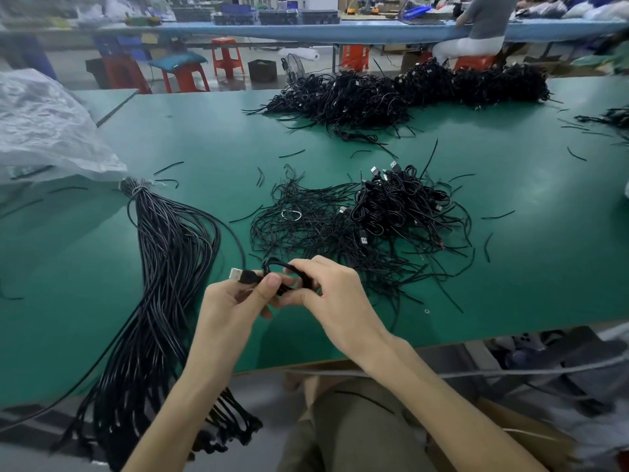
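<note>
Holds one coiled cable (276, 263) in both hands, just above the table (527, 284), close to its near edge and roughly mid-width. Pinches the plug (243, 275) end with left hand (235, 301), with thumb on top and metal tip pointing left. Grips the coil with right hand (335, 294), with fingers curled round the black loops; cannot tell whether a tie is on it. Left of the hands: long bundle (170, 267) of straight cables, tied at its far end with a pale band (136, 189), running from mid-table over the near edge, with plug ends hanging below it. Just beyond the hands: loose spread of thin black ties (306, 229), with a small ring (291, 215) lying on it. Touching that spread on its right: small pile (405, 202) of coiled cables, with several plugs poking up at the back. Along the far edge: big heap (408, 86) of the same coiled cables. Stray ties all over the green top. At the left edge: crumpled clear bag (44, 131). Past the far edge: red stools (226, 57), a blue bench (306, 30), a seated person (483, 25).
</note>
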### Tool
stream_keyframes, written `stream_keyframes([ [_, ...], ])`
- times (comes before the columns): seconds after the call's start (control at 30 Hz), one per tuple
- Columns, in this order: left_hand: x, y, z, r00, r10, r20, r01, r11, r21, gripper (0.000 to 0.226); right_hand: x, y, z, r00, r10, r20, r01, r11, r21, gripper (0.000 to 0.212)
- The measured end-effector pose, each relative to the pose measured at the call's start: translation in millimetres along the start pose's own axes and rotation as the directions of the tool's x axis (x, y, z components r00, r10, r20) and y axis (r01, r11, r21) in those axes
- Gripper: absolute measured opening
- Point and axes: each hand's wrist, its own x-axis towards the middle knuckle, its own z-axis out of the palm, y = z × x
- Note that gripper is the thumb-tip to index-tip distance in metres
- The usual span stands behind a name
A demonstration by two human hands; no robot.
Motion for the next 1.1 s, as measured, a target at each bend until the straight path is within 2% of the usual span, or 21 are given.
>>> stream_keyframes([
  [0.1, 7.1, -4.8, -7.8, 0.996, -0.085, -0.018, 0.086, 0.996, 0.013, 0.039, -1.4, 6.3, -1.1, 0.994, -0.056, 0.097, 0.071, 0.984, -0.161, 0.034],
  [0.17, 11.5, -6.0, -14.7, 0.989, -0.146, 0.037, 0.142, 0.985, 0.1, 0.046, -5.1, 8.9, 1.4, 0.979, -0.102, 0.177, 0.147, 0.952, -0.269, 0.029],
  [0.2, 13.7, -6.5, -18.4, 0.986, -0.132, 0.1, 0.106, 0.968, 0.228, 0.041, -6.9, 9.7, 3.0, 0.969, -0.117, 0.216, 0.184, 0.929, -0.322, 0.024],
  [0.27, 15.6, -4.7, -22.7, 0.963, -0.09, 0.256, -0.048, 0.872, 0.487, 0.018, -8.9, 11.3, 4.5, 0.952, -0.129, 0.277, 0.236, 0.885, -0.401, 0.02],
  [0.3, 15.7, -1.2, -23.0, 0.943, -0.076, 0.323, -0.122, 0.826, 0.55, 0.008, -8.9, 12.0, 4.2, 0.947, -0.13, 0.295, 0.25, 0.873, -0.419, 0.021],
  [0.33, 16.7, 1.4, -24.0, 0.925, -0.072, 0.374, -0.173, 0.794, 0.583, 0.007, -8.4, 12.4, 3.4, 0.942, -0.131, 0.309, 0.261, 0.866, -0.427, 0.022],
  [0.4, 20.8, 3.3, -26.2, 0.89, -0.101, 0.445, -0.249, 0.711, 0.658, 0.011, -6.3, 12.1, 2.0, 0.93, -0.145, 0.337, 0.293, 0.848, -0.441, 0.025],
  [0.47, 26.0, 4.0, -24.6, 0.848, -0.177, 0.499, -0.309, 0.6, 0.738, 0.028, -2.8, 9.5, 1.6, 0.921, -0.161, 0.356, 0.323, 0.825, -0.463, 0.028],
  [0.53, 28.7, 3.3, -19.0, 0.817, -0.282, 0.504, -0.277, 0.574, 0.771, 0.041, 1.1, 7.4, 1.6, 0.912, -0.182, 0.368, 0.357, 0.795, -0.49, 0.031],
  [0.63, 27.3, 1.1, -14.0, 0.809, -0.342, 0.479, -0.173, 0.639, 0.749, 0.056, 7.3, 6.8, 3.6, 0.902, -0.233, 0.362, 0.405, 0.748, -0.527, 0.033],
  [0.73, 27.5, -7.5, -15.0, 0.869, -0.231, 0.438, -0.196, 0.652, 0.733, 0.036, 15.9, 9.3, 5.4, 0.912, -0.266, 0.312, 0.403, 0.721, -0.563, 0.02],
  [0.77, 29.0, -11.8, -15.5, 0.896, -0.175, 0.408, -0.202, 0.658, 0.726, 0.032, 19.3, 9.6, 6.1, 0.918, -0.296, 0.265, 0.397, 0.695, -0.599, 0.021],
  [0.87, 42.7, -25.7, -18.1, 0.982, -0.034, 0.187, -0.099, 0.75, 0.654, 0.036, 27.3, 7.4, 7.4, 0.934, -0.354, 0.044, 0.273, 0.628, -0.728, 0.054],
  [0.93, 53.8, -29.9, -21.7, 0.998, -0.067, -0.018, 0.066, 0.85, 0.523, 0.045, 29.1, 3.8, 10.7, 0.927, -0.358, -0.11, 0.186, 0.695, -0.695, 0.051],
  [1.0, 59.5, -33.4, -25.0, 0.982, -0.127, -0.141, 0.172, 0.909, 0.381, 0.048, 29.0, 1.4, 17.5, 0.961, -0.237, -0.141, 0.109, 0.797, -0.594, 0.037],
  [1.03, 59.3, -34.9, -25.9, 0.977, -0.143, -0.16, 0.19, 0.922, 0.337, 0.047, 29.3, 2.4, 22.9, 0.989, -0.116, -0.093, 0.044, 0.826, -0.562, 0.036],
  [1.1, 55.2, -36.3, -25.4, 0.973, -0.177, -0.147, 0.212, 0.938, 0.274, 0.046, 29.4, 7.9, 35.2, 0.995, 0.098, 0.019, -0.066, 0.792, -0.607, 0.041],
])
